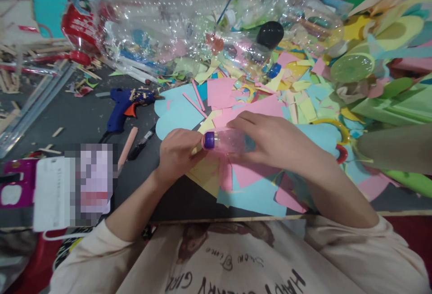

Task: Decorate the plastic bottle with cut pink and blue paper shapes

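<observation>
Clear bottle [232,142] lies sideways over pink paper [261,168], its purple cap [209,140] towards nine o'clock. Left hand [177,152], curled nearly closed, grips the cap end; right hand [273,138], half-curled, clasps the body from three o'clock. Glue gun [119,108] lies at ten o'clock

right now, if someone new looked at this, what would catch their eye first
Probably the purple-capped clear bottle, mid-view between the left hand and the right hand. Next might come the blue glue gun, lying on the dark table left of the coloured paper. Behind it all, a glinting heap of clear plastic bottles stretches across the back.
</observation>
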`<action>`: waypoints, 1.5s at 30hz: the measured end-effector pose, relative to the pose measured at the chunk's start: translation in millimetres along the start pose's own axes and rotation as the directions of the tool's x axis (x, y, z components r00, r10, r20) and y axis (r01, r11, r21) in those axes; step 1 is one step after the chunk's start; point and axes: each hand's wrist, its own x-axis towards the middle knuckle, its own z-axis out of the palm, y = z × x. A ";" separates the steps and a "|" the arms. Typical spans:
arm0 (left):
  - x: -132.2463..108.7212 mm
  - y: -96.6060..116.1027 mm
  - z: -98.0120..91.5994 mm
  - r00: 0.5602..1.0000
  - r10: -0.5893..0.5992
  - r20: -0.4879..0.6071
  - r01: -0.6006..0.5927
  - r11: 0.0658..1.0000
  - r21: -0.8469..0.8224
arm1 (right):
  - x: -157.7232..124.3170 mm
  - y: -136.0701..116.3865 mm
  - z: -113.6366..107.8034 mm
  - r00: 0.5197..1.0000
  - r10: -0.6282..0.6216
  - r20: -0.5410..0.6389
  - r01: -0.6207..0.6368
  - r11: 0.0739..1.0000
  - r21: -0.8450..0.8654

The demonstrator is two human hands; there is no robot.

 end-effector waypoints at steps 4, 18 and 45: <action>0.8 -0.2 0.2 0.987 0.160 0.020 -0.161 0.976 0.146 | 0.7 -0.6 0.2 1.000 0.014 0.022 -0.014 1.000 -0.004; 2.7 3.5 0.0 0.885 0.455 0.098 -0.450 0.784 0.427 | 2.4 -0.3 0.0 0.999 0.022 0.023 -0.020 0.996 -0.085; -20.6 -12.2 17.5 0.969 0.016 0.248 0.117 0.852 -0.511 | 10.2 -11.4 17.5 0.977 0.187 -0.101 -0.188 0.982 -0.002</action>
